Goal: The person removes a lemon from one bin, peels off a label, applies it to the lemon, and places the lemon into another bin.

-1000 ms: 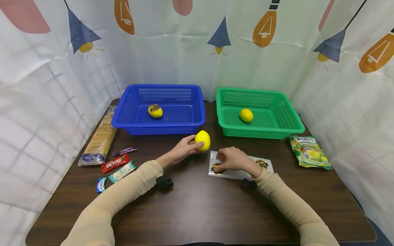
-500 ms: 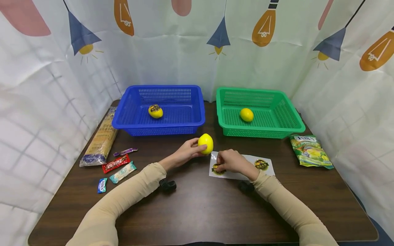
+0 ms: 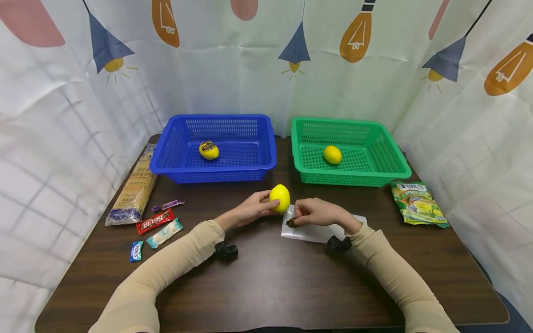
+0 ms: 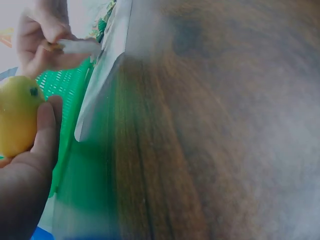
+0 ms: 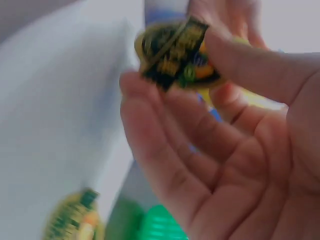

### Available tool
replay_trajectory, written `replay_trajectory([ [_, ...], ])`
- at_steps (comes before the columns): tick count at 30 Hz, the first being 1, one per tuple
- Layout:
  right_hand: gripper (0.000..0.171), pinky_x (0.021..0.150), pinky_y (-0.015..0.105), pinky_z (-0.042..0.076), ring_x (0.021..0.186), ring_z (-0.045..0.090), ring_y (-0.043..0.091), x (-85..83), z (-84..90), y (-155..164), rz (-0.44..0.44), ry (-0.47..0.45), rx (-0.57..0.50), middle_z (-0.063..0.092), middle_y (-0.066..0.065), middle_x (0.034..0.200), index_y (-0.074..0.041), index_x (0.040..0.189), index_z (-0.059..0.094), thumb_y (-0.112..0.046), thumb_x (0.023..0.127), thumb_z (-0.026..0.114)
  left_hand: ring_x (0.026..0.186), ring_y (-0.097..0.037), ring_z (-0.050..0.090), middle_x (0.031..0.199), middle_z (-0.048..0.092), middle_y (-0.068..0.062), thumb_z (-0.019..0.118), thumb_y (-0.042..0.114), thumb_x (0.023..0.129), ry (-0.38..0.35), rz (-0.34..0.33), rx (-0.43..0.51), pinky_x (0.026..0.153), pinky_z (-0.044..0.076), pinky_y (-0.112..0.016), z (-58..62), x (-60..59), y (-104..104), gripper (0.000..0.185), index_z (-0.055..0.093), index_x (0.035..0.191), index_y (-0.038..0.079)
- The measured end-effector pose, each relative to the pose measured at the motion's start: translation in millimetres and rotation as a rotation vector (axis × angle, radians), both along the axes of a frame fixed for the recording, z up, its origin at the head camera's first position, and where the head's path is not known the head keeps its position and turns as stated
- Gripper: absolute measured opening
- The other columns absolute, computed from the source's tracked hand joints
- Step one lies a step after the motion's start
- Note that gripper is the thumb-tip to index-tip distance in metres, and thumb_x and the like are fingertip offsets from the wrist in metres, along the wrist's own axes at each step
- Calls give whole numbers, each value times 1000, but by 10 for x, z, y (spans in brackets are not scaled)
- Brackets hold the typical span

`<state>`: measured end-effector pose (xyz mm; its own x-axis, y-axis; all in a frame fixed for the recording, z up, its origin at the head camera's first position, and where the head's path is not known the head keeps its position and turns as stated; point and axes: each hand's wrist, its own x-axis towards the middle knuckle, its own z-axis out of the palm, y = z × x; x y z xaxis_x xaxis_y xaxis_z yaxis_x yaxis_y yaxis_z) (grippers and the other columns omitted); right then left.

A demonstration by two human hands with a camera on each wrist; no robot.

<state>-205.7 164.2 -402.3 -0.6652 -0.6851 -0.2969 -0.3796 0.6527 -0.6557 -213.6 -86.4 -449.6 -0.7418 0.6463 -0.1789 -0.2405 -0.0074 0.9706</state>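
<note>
Lemon (image 3: 280, 198) upright in L grip (image 3: 254, 209), long axis vert.; sticker (image 5: 176, 55) pinched in R grip (image 3: 318, 213)

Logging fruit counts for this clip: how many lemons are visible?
3: one bearing a sticker in the blue basket, one in the green basket, one held by the left hand. None appear hidden.

The green snack bag (image 3: 418, 204) at the right edge of the table carries the brand "FOX'S" in white letters along its top. The small blue sweet wrapper (image 3: 135, 251) near the left front also seems to read "FOX'S", though it is tiny. The red bar wrapper (image 3: 155, 221) bears white lettering too small to read. Print on the round stickers (image 5: 175, 55) is blurred and unreadable
</note>
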Motion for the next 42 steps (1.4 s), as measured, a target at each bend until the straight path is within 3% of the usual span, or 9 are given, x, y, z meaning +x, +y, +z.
replay_trajectory([
  [5, 19, 65, 27, 52, 74, 61, 15, -34, 237, 42, 24, -1, -126, 62, 2, 82, -10, 91, 51, -21, 96, 67, 119, -16, 58, 147, 44, -26, 45, 14, 106, -2, -69, 61, 114, 45, -42, 4, 6, 12, 53, 27, 152, -2],
  [9, 19, 66, 36, 58, 72, 62, 22, -33, 409, 23, -74, 20, -221, 65, 7, 88, -10, 95, 51, -20, 96, 66, 123, -17, 56, 151, 40, -26, 45, 16, 106, -17, -93, 97, 115, 41, -46, 22, 15, 30, 54, 25, 153, -1],
  [12, 19, 63, 41, 59, 71, 64, 27, -31, 443, -27, -159, 32, -275, 62, 9, 96, -11, 97, 51, -21, 96, 67, 125, -18, 55, 152, 38, -28, 44, 18, 107, -24, -102, 117, 116, 41, -47, 33, 28, 36, 54, 25, 153, -1],
  [20, 21, 61, 39, 62, 67, 67, 20, -25, 286, -178, -271, 104, -369, 57, 12, 97, -7, 101, 53, -17, 93, 70, 128, -18, 54, 153, 35, -30, 43, 17, 107, -21, -101, 151, 115, 44, -42, 45, 61, 3, 53, 25, 153, -2],
  [25, 23, 58, 27, 59, 66, 64, 18, -32, 203, -243, -315, 134, -395, 57, 11, 97, -8, 102, 54, -20, 92, 72, 126, -15, 55, 151, 37, -28, 45, 18, 106, -21, -103, 169, 116, 44, -40, 66, 64, -18, 55, 23, 153, -2],
  [32, 25, 58, 23, 56, 68, 64, 15, -13, 129, -298, -344, 212, -374, 59, 10, 99, -10, 104, 57, -24, 91, 73, 112, -11, 62, 127, 55, -8, 31, 11, 103, -77, -50, 238, 110, 49, -35, 67, 72, -21, 53, 20, 152, -9],
  [37, 24, 59, 22, 56, 67, 63, 13, 25, 88, -347, -341, 318, -362, 62, 8, 96, -10, 101, 59, -23, 89, 76, 112, -10, 60, 125, 55, -4, 42, 23, 104, -25, -14, 206, 102, 52, -28, 69, 71, 25, 56, 27, 149, -7],
  [42, 25, 59, 22, 56, 64, 61, 14, 52, 80, -392, -329, 404, -380, 63, 9, 92, -9, 98, 60, -22, 87, 78, 113, -12, 59, 125, 56, -7, 56, 28, 102, 26, 23, 153, 106, 52, -34, 70, 65, 46, 59, 35, 145, -7],
])
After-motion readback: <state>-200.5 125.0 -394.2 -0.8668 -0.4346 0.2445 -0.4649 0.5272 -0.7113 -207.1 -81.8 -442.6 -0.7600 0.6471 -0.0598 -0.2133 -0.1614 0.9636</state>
